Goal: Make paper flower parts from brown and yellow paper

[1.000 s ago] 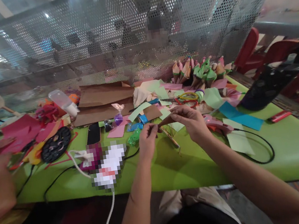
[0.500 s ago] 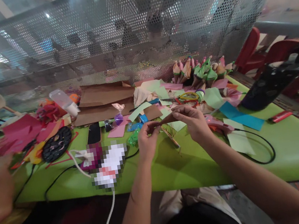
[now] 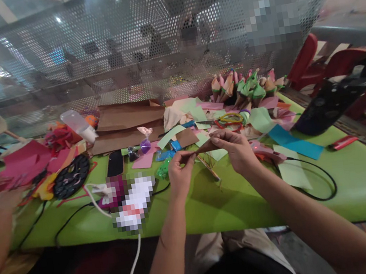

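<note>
A small piece of brown paper stretches between my hands above the green table. My left hand pinches its lower left end, which looks narrow. At the wider right end my right hand grips it between thumb and fingers. Just below the paper lies a thin brown stick-like piece on the tabletop. A pink glue gun with a black cord rests right of my right hand. Green plastic wrap and a blue crumpled piece are beside my left hand.
Paper cones stand bunched at the back right, near scissors and paper scraps. A dark bottle is at right. Phones and cables lie left. A co-worker's hand is at the far left. A perforated screen rises behind.
The brown paper now shows a broader face towards my right hand, and its right end is tilted up. My hands have barely moved. The co-worker's hand at the left has shifted slightly.
</note>
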Demonstrator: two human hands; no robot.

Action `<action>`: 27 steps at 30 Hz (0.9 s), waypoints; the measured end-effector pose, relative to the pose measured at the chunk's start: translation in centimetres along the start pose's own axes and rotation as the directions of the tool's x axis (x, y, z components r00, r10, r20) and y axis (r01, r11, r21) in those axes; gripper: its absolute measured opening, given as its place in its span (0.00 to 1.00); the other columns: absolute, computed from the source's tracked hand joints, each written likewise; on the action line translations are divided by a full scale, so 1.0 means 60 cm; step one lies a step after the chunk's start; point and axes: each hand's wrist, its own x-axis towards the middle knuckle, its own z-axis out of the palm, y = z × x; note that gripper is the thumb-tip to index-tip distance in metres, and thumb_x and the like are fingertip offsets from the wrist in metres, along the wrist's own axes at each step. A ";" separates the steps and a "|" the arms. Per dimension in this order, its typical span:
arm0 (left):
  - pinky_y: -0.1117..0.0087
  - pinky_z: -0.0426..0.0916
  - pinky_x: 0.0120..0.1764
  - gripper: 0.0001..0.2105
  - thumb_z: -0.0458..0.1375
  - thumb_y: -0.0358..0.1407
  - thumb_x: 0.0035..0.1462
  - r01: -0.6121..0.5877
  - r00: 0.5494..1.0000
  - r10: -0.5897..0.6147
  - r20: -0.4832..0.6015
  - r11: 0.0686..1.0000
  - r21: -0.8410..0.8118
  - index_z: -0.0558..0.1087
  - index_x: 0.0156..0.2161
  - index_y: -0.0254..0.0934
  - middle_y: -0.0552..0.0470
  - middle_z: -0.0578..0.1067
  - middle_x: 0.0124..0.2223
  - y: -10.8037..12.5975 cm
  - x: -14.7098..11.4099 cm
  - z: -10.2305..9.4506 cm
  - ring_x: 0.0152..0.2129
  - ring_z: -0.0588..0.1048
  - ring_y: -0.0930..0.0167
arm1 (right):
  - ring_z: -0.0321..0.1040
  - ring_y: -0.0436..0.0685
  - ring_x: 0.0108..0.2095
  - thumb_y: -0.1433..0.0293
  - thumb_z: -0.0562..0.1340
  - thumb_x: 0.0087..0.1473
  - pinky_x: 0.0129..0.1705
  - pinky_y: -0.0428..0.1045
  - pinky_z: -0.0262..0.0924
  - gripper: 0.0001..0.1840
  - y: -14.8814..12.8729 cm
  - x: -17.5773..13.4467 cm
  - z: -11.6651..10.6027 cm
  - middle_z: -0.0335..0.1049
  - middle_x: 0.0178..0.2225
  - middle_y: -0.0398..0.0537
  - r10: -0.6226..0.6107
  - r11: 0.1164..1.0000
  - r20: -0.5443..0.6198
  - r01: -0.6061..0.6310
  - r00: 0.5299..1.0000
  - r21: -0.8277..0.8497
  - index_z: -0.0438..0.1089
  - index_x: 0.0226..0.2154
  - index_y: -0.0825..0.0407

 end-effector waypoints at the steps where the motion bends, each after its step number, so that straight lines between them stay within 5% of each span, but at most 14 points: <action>1: 0.70 0.69 0.33 0.11 0.66 0.45 0.53 0.003 1.000 -0.003 0.000 1.000 -0.005 0.77 0.33 0.38 0.52 0.78 0.29 -0.002 0.000 0.000 0.27 0.74 0.71 | 0.72 0.59 0.37 0.56 0.73 0.44 0.47 0.58 0.67 0.15 0.000 0.000 -0.001 0.74 0.32 0.45 -0.007 1.000 0.011 0.007 1.000 -0.015 0.73 0.27 0.48; 15: 0.68 0.72 0.38 0.18 0.61 0.48 0.60 0.066 0.988 -0.058 0.143 0.997 -0.049 0.78 0.47 0.38 0.45 0.82 0.43 0.004 -0.004 0.004 0.35 0.80 0.67 | 0.72 0.62 0.45 0.59 0.71 0.50 0.52 0.61 0.66 0.11 0.005 -0.005 0.000 0.73 0.38 0.49 -0.148 0.974 0.081 0.160 0.986 -0.163 0.76 0.26 0.48; 27: 0.70 0.69 0.33 0.15 0.60 0.46 0.61 0.024 0.995 -0.031 0.093 0.997 0.073 0.82 0.43 0.38 0.50 0.82 0.32 -0.007 0.000 0.000 0.26 0.75 0.71 | 0.71 0.62 0.45 0.61 0.73 0.47 0.53 0.61 0.65 0.08 0.003 -0.006 0.004 0.73 0.40 0.49 -0.121 0.979 0.115 0.138 0.986 -0.150 0.80 0.28 0.48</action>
